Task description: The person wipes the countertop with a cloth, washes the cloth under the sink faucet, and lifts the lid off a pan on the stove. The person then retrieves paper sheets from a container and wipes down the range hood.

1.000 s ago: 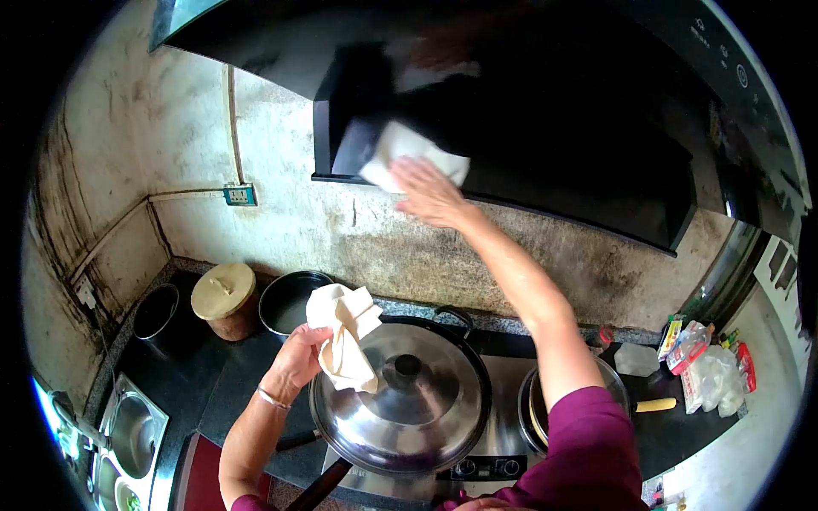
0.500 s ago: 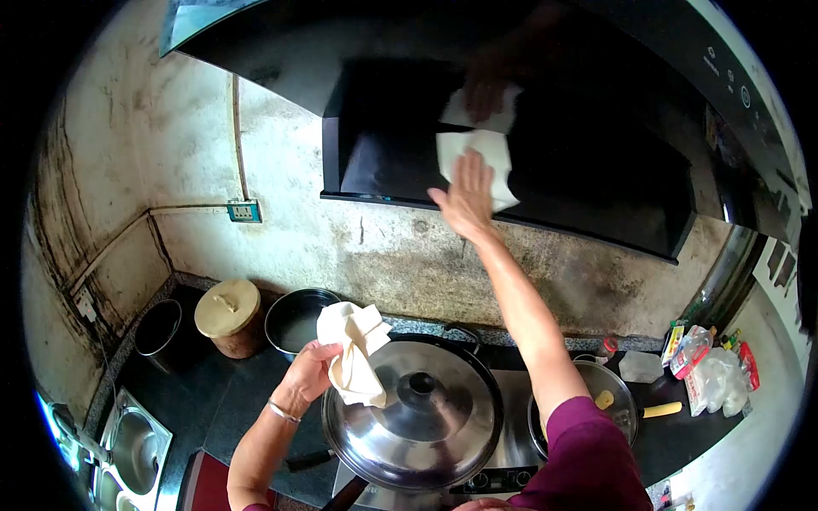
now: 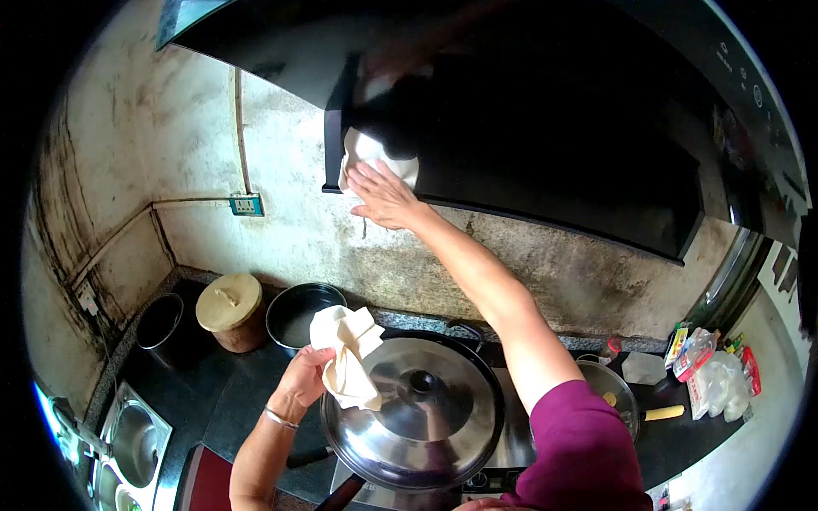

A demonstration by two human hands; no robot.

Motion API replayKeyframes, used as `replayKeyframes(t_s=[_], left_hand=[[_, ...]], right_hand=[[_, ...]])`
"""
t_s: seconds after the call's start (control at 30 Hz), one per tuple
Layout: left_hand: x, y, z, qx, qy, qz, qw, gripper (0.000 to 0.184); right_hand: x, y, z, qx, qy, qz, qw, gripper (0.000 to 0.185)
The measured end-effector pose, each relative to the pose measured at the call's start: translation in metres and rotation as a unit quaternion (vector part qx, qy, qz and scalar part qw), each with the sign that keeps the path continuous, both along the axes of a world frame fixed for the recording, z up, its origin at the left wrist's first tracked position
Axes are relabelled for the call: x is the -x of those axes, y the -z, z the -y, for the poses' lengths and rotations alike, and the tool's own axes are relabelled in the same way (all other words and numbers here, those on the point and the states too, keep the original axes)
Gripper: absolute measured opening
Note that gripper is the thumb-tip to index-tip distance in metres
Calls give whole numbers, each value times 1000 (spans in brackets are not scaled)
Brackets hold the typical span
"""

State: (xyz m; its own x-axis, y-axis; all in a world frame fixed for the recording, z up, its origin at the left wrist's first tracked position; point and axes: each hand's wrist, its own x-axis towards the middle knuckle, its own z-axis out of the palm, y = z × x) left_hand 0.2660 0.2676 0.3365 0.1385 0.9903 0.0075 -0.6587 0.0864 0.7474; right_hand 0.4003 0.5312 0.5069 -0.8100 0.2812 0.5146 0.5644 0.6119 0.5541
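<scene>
My right hand (image 3: 383,198) lies flat with fingers stretched out, pressing a white cloth (image 3: 400,169) against the lower left end of the glossy black range hood (image 3: 545,183). A faint reflection of the hand and cloth shows in the hood's surface. Lower down, my left hand (image 3: 303,377) is closed around a second, crumpled white cloth (image 3: 351,375), whose folds hang over the left side of a large wok's domed metal lid (image 3: 456,387). The lidded wok rests on the gas stove (image 3: 514,417). A bracelet circles my left wrist.
A pot with a beige lid (image 3: 228,302), a black pan (image 3: 294,328) and a dark pot (image 3: 159,320) stand along the stained wall. At right are a frying pan (image 3: 626,400) with a yellow handle and bagged packets (image 3: 720,383). A steel sink (image 3: 135,443) lies at lower left.
My right hand has slid left along the hood with its cloth, from near the middle to the left end. My left hand has shifted slightly left, still gripping its cloth.
</scene>
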Motion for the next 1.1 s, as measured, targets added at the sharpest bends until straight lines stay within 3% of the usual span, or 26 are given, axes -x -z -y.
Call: replayKeyframes(t_s=[0.17,0.37,0.47,0.57,0.6,0.63,0.67,0.7,0.77,1.0,1.1], left_hand=[[0,-18,0,17,-15,-30,999,27],[-2,-20,6,-15,-10,-58,998,25],[1,-25,15,-25,-6,-68,997,26],[5,-25,23,-30,-17,-77,996,26],[5,-27,24,-25,-19,-73,997,25],[4,-29,23,-20,-26,-75,997,24],[1,-34,21,-26,-21,-69,997,24],[-2,-38,21,-32,-17,-64,997,24],[-11,-45,20,-49,-8,-67,997,23],[-48,-74,5,-63,30,-107,992,23],[-62,-79,1,-63,39,-115,991,22]], right_hand=[[-66,2,-4,15,25,21,999,64],[-185,18,23,-47,75,-63,994,56],[-248,27,45,-19,65,-166,984,50],[-302,33,50,-3,-48,-339,939,34],[-313,30,52,-7,-39,-341,939,34],[-324,30,54,122,-56,-537,833,31],[-334,24,58,278,-192,-645,685,33],[-342,18,62,366,-319,-739,467,35],[-355,15,83,465,-468,-671,338,42],[-372,11,129,472,-527,-666,236,46],[-382,8,137,452,-532,-676,236,46]])
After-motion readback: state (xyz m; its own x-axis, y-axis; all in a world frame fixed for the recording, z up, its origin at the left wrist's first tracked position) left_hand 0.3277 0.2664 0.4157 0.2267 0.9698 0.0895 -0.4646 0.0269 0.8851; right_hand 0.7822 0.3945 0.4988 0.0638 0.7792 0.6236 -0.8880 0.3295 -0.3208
